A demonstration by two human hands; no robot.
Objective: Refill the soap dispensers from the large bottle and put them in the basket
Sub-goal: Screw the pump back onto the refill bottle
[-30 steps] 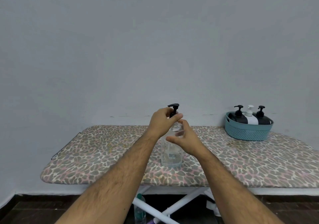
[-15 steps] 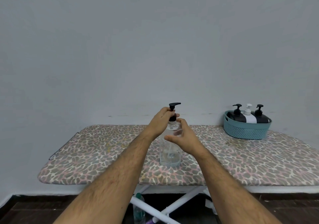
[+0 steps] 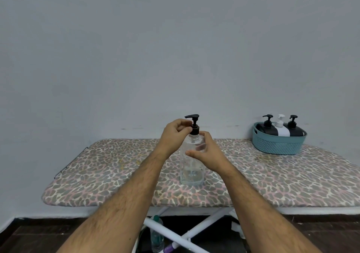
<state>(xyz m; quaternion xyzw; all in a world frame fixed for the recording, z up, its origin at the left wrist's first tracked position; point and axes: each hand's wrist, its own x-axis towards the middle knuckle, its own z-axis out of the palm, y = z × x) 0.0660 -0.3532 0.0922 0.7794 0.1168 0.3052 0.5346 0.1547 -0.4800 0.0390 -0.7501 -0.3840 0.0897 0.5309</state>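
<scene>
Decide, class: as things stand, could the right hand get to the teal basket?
Probably yes: the leopard-print board between the right hand and the teal basket looks bare, though that hand would first have to let go of the clear dispenser.

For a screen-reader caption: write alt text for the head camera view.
A person's left hand pinches the black pump collar of a clear soap dispenser standing on a leopard-print ironing board, while the right hand grips the bottle's shoulder. At the board's far right, a teal basket holds three pump dispensers, two black and one white.
</scene>
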